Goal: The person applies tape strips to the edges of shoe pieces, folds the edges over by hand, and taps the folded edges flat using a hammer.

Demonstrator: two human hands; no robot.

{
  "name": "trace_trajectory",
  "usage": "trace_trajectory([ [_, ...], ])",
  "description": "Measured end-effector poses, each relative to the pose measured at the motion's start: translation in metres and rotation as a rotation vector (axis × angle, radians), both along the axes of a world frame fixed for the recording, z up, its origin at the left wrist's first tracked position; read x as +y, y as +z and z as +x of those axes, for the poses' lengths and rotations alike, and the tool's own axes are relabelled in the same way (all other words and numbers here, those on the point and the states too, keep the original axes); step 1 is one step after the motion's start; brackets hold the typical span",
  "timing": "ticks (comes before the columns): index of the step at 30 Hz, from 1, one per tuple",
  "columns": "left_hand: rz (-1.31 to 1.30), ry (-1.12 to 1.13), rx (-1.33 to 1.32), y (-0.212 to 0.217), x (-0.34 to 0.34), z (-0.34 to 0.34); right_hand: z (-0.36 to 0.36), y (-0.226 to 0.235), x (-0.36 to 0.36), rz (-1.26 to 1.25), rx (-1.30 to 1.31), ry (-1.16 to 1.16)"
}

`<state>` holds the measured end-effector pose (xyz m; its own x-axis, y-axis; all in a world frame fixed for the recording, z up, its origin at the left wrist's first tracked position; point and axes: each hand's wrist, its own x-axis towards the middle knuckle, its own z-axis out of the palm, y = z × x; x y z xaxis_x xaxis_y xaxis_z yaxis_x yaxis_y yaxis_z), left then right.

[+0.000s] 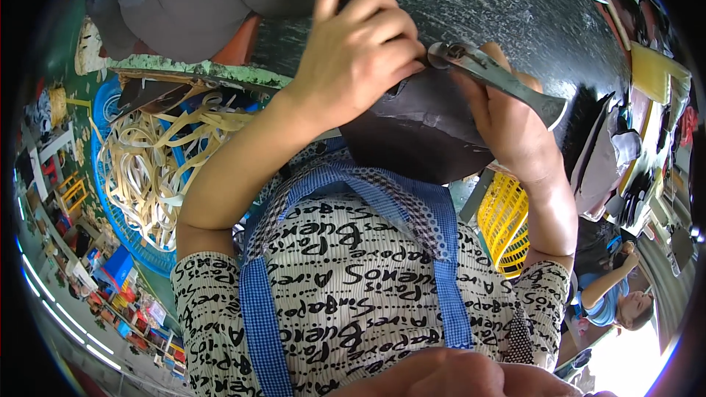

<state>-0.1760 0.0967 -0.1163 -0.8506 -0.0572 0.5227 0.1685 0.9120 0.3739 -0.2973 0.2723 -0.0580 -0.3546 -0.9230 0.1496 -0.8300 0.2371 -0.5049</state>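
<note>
So both arms are up in front of the chest, elbows bent outward. Left forearm slants in, with the left hand (360, 55) arched palm-down, fingers curled over the top of a dark sheet-like piece (419, 125). That piece sits between the hands, at the near edge of the counter (515, 11). Fingertips are hidden, so I can't tell if that grip is pinched on it. Right forearm's steeper, wrist angled inward; the right hand (515, 125) has its grip closed around a metal tool (518, 88), thumb side against the dark piece.
</note>
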Motion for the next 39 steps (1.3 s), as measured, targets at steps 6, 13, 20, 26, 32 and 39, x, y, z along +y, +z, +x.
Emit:
trace_trajectory([
  [6, -0.049, 0.018, -0.027, 0.001, 0.004, 0.006, -0.004, 0.008, -0.005, 0.038, -0.043, -0.109],
  [13, -0.130, 0.076, -0.035, 0.001, 0.015, 0.009, -0.004, 0.007, -0.010, 0.016, -0.045, -0.069],
  [20, -0.047, 0.105, -0.081, 0.003, 0.012, 0.011, -0.007, 0.000, -0.006, 0.026, -0.036, 0.001],
  [26, 0.218, 0.190, -0.126, -0.005, 0.021, 0.012, 0.002, 0.023, -0.004, -0.066, -0.047, -0.130],
  [32, -0.036, 0.182, 0.002, -0.003, 0.027, 0.013, -0.009, 0.000, -0.005, 0.004, 0.067, -0.049],
  [39, -0.147, 0.148, -0.004, -0.002, 0.029, 0.013, -0.005, -0.004, -0.013, 0.124, 0.151, -0.028],
])
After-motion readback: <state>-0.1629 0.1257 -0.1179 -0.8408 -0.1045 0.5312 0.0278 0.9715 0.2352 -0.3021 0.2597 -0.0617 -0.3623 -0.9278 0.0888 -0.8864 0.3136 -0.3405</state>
